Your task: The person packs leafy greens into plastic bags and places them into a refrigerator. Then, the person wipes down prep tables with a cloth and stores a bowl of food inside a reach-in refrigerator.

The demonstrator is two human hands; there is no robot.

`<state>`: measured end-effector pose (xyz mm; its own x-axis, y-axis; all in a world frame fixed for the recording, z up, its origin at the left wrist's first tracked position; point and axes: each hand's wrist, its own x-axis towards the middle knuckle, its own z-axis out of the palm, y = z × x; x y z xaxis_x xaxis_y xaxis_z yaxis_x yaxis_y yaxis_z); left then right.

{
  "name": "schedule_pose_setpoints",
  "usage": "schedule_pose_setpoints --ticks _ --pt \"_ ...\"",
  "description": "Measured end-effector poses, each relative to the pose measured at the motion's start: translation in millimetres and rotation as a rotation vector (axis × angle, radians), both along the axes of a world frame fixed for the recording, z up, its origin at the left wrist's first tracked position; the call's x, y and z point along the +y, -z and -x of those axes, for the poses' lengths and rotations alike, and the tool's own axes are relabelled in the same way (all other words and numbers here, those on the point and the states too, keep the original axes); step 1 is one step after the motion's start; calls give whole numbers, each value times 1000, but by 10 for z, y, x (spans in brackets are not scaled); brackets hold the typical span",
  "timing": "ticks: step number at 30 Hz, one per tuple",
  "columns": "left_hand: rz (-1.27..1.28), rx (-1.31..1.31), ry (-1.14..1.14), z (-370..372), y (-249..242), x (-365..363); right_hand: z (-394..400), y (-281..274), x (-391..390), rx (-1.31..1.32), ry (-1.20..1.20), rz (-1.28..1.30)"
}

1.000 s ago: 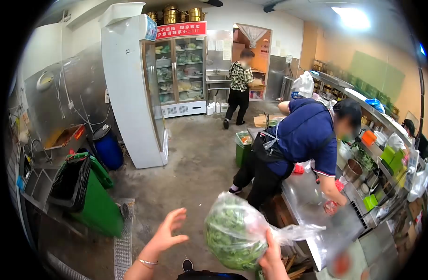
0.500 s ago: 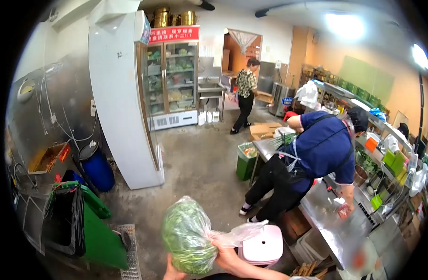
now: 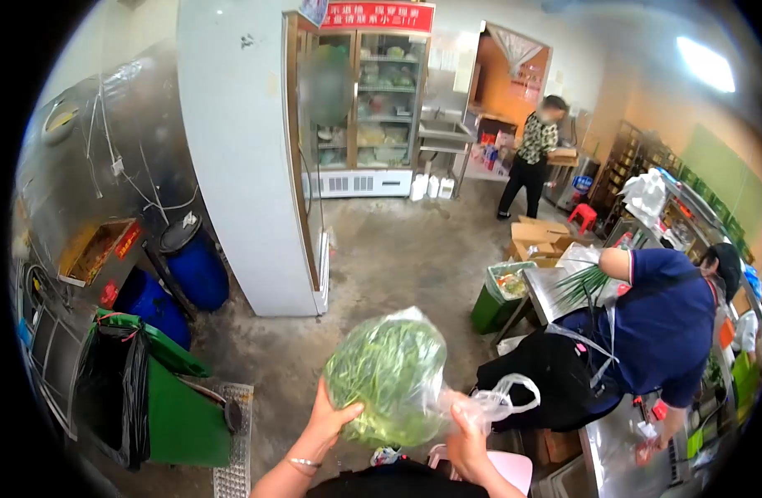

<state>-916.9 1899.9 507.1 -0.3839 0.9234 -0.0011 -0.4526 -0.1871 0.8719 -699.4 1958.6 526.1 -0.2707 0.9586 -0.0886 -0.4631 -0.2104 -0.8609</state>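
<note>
A clear plastic bag of leafy greens [image 3: 388, 375] is held up before me at the bottom middle of the head view. My left hand [image 3: 329, 417] cups the bag's left side, its thumb pressed on the front. On the other side, my right hand [image 3: 467, 438] grips the gathered neck of the bag, and the bag's loose handles [image 3: 514, 397] stick out to the right. Part of a pink stool [image 3: 514, 470] shows below my right hand.
A tall white cabinet [image 3: 244, 166] and a glass-door fridge [image 3: 389, 116] stand ahead. At left is a green bin [image 3: 186, 423] with a black liner. To the right, a co-worker in blue [image 3: 655, 315] bends over a steel counter [image 3: 617, 448]. Another person [image 3: 534, 153] stands farther back.
The bag of greens has risen and shifted right, and more of my left hand shows on its side. Most of the room sits farther right in view. The co-worker still bends over the counter.
</note>
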Motion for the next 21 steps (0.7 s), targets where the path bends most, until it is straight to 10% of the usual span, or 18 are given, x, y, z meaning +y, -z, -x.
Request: schedule_pose_setpoints --ticks 5,12,16,21 --pt "32 524 -274 105 -78 1194 411 -349 997 -711 114 -586" --pt "313 1451 -469 340 -62 2527 1480 -64 2164 -189 -259 -77" --pt "218 1826 -357 320 45 3016 1904 26 2844 108 -58 61" --pt "6 1507 -72 821 -111 3727 2111 211 4054 57 -11 143"
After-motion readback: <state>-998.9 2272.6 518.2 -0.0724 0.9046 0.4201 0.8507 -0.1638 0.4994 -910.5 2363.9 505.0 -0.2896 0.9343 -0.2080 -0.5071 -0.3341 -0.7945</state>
